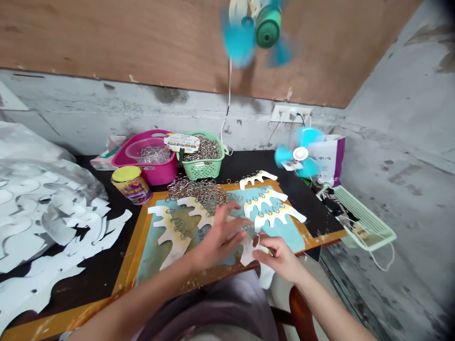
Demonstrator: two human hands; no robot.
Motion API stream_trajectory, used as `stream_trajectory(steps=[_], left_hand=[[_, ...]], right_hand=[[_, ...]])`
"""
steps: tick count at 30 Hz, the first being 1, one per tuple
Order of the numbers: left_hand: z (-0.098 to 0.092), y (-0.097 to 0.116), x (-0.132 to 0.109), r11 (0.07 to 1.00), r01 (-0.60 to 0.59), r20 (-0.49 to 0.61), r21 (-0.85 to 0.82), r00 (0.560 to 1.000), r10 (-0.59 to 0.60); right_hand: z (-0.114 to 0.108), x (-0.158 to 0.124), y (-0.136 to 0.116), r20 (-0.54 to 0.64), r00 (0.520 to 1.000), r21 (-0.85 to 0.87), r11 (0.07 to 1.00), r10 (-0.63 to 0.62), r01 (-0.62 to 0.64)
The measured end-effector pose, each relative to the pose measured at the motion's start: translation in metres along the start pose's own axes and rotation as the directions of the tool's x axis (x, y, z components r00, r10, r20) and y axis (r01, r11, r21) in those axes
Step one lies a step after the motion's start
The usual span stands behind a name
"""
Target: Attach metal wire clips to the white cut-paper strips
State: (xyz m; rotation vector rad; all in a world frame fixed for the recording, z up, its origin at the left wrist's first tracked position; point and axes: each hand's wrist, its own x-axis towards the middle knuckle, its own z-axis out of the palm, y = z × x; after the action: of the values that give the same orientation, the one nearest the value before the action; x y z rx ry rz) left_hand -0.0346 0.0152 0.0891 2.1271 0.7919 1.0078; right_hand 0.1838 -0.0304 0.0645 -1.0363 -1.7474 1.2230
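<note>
My right hand pinches the edge of a white scalloped cut-out at the board's front edge. A metal ring stands up beside its fingertips. Just left of it, my left hand hovers with fingers stretched and apart, and I see nothing in them. More white cut-outs with yellowed edges and rings lie around: one cut-out to the left, one partly behind my left hand, and several at the right, among them a cut-out. A pile of metal rings lies beyond my left hand.
Behind the pile stand a pink basket and a green basket of rings, with a yellow-lidded tub nearby. White cut-outs heap at left. A small fan spins at the back right; a pale green tray lies beyond.
</note>
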Motion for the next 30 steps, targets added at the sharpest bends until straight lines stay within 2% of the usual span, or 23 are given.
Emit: stream_trajectory(steps=[1, 2, 3, 4, 5, 6, 7, 9, 11, 14, 16, 19, 21, 24, 30], left_hand=[[0.007, 0.001, -0.012, 0.997, 0.073, -0.178, -0.003, 0.981, -0.073], [0.015, 0.002, -0.025, 0.990, 0.133, -0.335, -0.044, 0.932, -0.140], [0.025, 0.002, -0.038, 0.980, 0.171, -0.428, -0.101, 0.882, -0.197], [0.035, 0.003, -0.050, 0.957, 0.229, -0.448, -0.177, 0.847, -0.285], [0.045, 0.003, -0.060, 0.910, 0.306, -0.384, -0.281, 0.833, -0.399], [0.054, 0.004, -0.067, 0.843, 0.362, -0.254, -0.397, 0.839, -0.481], [0.062, 0.004, -0.070, 0.759, 0.398, -0.124, -0.515, 0.841, -0.526], [0.072, 0.005, -0.067, 0.610, 0.420, -0.014, -0.672, 0.817, -0.576], [0.075, 0.004, -0.057, 0.568, 0.401, -0.051, -0.719, 0.785, -0.618], [0.071, 0.001, -0.045, 0.613, 0.408, -0.131, -0.676, 0.752, -0.646], [0.068, -0.002, -0.044, 0.648, 0.428, -0.122, -0.630, 0.770, -0.626], [0.064, -0.003, -0.046, 0.727, 0.428, -0.075, -0.536, 0.834, -0.547], [0.060, 0.000, -0.046, 0.787, 0.416, -0.064, -0.456, 0.866, -0.496], [0.054, 0.006, -0.046, 0.867, 0.391, -0.111, -0.310, 0.890, -0.442], [0.053, 0.009, -0.048, 0.913, 0.373, -0.179, -0.167, 0.899, -0.400]], right_hand=[[0.001, 0.000, 0.001, -0.027, 1.000, -0.011, 1.000, -0.011, 0.011], [0.002, 0.000, 0.001, -0.046, 0.999, -0.020, 0.999, -0.026, 0.025], [0.004, 0.000, 0.001, -0.057, 0.997, -0.025, 0.999, -0.043, 0.041], [0.006, 0.001, 0.000, -0.064, 0.996, -0.027, 0.998, -0.057, 0.055], [0.008, 0.001, 0.000, -0.068, 0.995, -0.027, 0.997, -0.067, 0.066], [0.010, 0.002, -0.001, -0.069, 0.995, -0.029, 0.997, -0.076, 0.074], [0.013, 0.002, -0.002, -0.070, 0.994, -0.037, 0.996, -0.085, 0.083], [0.018, 0.003, -0.003, -0.069, 0.991, -0.078, 0.991, -0.113, 0.108], [0.021, 0.003, -0.005, -0.059, 0.986, -0.148, 0.978, -0.155, 0.144], [0.021, 0.000, -0.009, -0.101, 0.979, -0.243, 0.959, -0.176, 0.147], [0.020, -0.003, -0.012, -0.202, 0.963, -0.283, 0.952, -0.176, 0.115], [0.018, -0.006, -0.016, -0.291, 0.923, -0.378, 0.917, -0.252, 0.131], [0.018, -0.007, -0.018, -0.265, 0.911, -0.453, 0.875, -0.316, 0.172], [0.021, -0.005, -0.021, -0.244, 0.906, -0.507, 0.842, -0.345, 0.183], [0.027, -0.004, -0.024, -0.202, 0.910, -0.597, 0.782, -0.363, 0.180]])
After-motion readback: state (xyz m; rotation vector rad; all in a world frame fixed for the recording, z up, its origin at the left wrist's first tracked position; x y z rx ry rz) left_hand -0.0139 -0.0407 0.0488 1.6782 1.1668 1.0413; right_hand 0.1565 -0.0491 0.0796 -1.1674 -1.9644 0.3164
